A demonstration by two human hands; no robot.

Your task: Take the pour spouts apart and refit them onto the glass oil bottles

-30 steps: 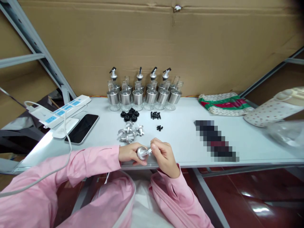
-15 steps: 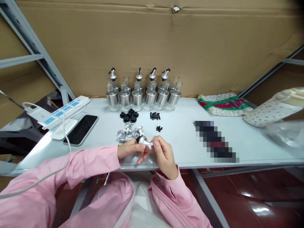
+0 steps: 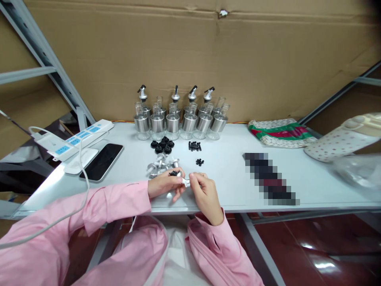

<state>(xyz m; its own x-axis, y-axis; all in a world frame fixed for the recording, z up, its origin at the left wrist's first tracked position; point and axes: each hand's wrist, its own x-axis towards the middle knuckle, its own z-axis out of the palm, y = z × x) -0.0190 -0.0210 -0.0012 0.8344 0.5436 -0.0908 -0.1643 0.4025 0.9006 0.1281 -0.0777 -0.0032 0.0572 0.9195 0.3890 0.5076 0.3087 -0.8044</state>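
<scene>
Both my hands meet at the near edge of a white table (image 3: 226,174). My left hand (image 3: 165,186) is closed around a silver pourer cap (image 3: 179,177) with a black ring on it. The fingertips of my right hand (image 3: 205,192) pinch the spout end of that same cap. Just beyond my hands lies a heap of several more silver pourer caps (image 3: 160,166). Farther back are a cluster of black rubber rings (image 3: 162,145) and two small piles of black pegs (image 3: 195,146). Several glass-and-steel oil bottles (image 3: 180,119) stand in rows at the back, some fitted with pourers.
A phone (image 3: 102,161), a white pad and a power strip (image 3: 76,139) with a cable lie on the left. A folded patterned cloth (image 3: 279,133) and a spotted container (image 3: 342,139) sit on the right. A blurred dark object (image 3: 269,178) lies right of my hands. Cardboard backs the table.
The cap in my hands has been turned, so its black ring end now faces up instead of its silver base. Both hands have lifted slightly away from the table edge.
</scene>
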